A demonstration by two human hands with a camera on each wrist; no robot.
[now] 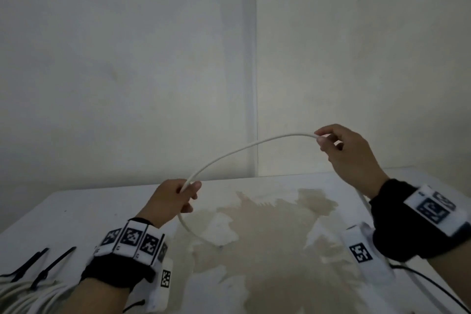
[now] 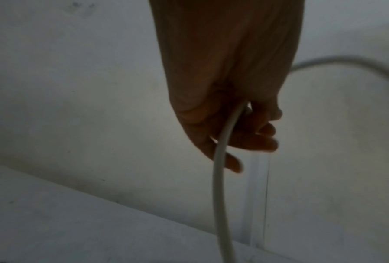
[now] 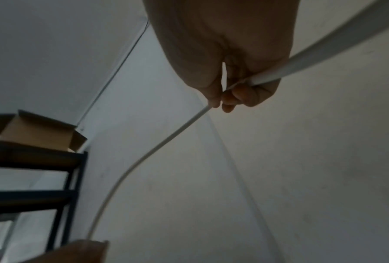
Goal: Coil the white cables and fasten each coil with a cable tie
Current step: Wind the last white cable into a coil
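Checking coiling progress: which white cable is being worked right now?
The white cable arched in the air between left hand and right hand; the other cables lie bundled at bottom left.

No readable text, only black-and-white square marker codes on the white wristbands (image 1: 132, 239)

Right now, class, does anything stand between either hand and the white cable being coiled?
Nothing visible does. The left hand and the right hand each already grip the white cable, which arcs freely between them above the table. The black cable ties lie off to the left.
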